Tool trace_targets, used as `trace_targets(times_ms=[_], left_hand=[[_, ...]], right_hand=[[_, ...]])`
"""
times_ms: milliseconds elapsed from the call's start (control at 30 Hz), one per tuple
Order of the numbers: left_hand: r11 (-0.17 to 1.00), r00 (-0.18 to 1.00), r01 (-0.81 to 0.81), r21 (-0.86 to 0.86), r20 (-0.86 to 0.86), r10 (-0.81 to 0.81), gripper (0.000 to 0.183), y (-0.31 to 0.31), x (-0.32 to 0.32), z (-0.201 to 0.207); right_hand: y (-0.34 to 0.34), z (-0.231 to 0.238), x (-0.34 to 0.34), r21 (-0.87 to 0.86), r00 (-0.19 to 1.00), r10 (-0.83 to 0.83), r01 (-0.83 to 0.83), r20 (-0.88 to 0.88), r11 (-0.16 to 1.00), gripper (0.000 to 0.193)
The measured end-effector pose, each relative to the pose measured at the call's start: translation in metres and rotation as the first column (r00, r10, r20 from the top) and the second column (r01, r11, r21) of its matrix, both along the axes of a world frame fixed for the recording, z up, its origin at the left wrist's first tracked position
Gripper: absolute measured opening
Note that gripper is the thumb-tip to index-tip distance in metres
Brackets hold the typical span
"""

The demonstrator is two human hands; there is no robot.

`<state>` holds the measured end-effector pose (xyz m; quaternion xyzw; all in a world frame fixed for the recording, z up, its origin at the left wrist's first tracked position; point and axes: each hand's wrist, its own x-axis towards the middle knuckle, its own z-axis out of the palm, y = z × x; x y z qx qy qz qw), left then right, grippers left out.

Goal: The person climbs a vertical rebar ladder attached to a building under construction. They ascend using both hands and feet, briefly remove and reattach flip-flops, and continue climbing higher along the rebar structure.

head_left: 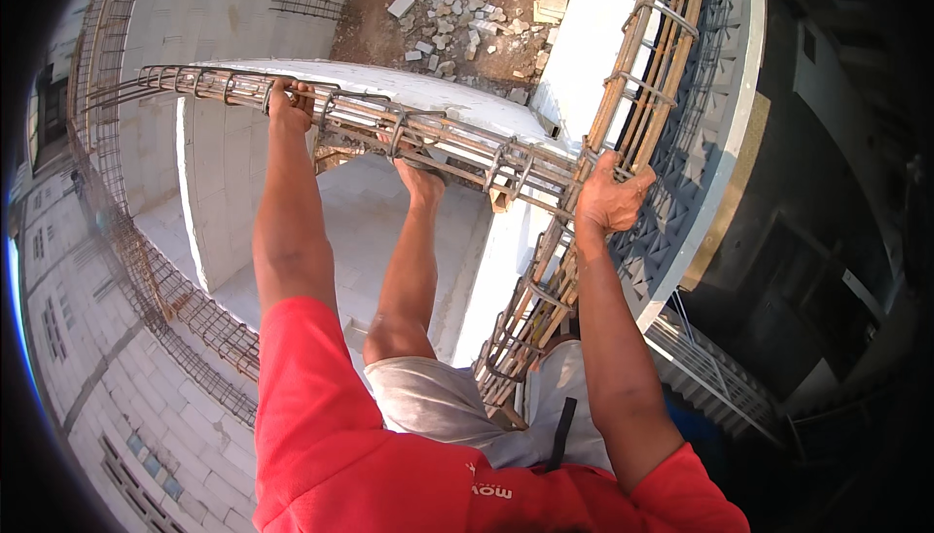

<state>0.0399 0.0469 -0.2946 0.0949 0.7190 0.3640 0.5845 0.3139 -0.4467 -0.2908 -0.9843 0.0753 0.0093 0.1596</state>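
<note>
A narrow rebar cage (457, 139), rusty bars tied with square stirrups, runs from the upper left to a junction on the right. There it meets a second rebar cage (647, 61) lying along a white wall top. My left hand (289, 105) is closed around the first cage, left of its middle. At the junction, my right hand (611, 200) is wrapped over bars of the second cage; its fingertips are partly hidden. My sandalled foot (420, 178) rests beside the first cage, partly behind its bars.
White block walls (501, 270) drop away to a lower floor (389, 212). Broken block rubble (457, 32) lies on brown soil beyond. More rebar cages (185, 309) curve along the left. A grey studded surface (671, 183) and a roof edge (715, 144) lie to the right.
</note>
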Motion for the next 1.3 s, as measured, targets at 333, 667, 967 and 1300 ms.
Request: trace_targets(times_ms=[333, 667, 967, 1300], left_hand=[[0.991, 0.998, 0.060, 0.117, -0.021, -0.058, 0.023, 0.003, -0.007, -0.011], [0.991, 0.998, 0.048, 0.123, -0.036, -0.044, 0.019, 0.009, -0.013, -0.021], [0.990, 0.999, 0.039, 0.137, -0.004, -0.039, 0.017, 0.006, -0.007, -0.019], [0.982, 0.997, 0.074, 0.176, 0.014, -0.077, 0.024, 0.000, -0.007, -0.023]], right_hand=[[0.010, 0.011, 0.001, -0.015, 0.998, -0.038, 0.037, -0.058, 0.999, 0.078], [0.015, 0.025, 0.002, -0.011, 0.985, -0.055, 0.054, -0.161, 0.999, 0.076], [0.014, 0.012, 0.001, -0.039, 0.988, -0.079, 0.075, -0.131, 0.996, 0.072], [0.017, 0.013, -0.001, -0.080, 0.986, -0.108, 0.098, -0.130, 0.992, 0.071]])
